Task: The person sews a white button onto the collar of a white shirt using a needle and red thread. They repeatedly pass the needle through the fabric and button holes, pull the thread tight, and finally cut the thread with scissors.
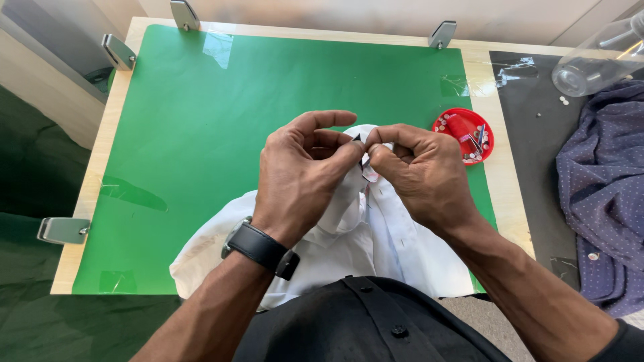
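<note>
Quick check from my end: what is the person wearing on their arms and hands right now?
Both forearms are bare, no gloves. The left hand has a black-strapped wristwatch with a metal case on its wrist. The right hand wears nothing; a dark sleeve edge shows far up that arm.

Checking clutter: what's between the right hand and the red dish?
Head view: only bare green mat lies between the right hand and the red dish of small sewing bits. The white garment stays under the hands.
</note>
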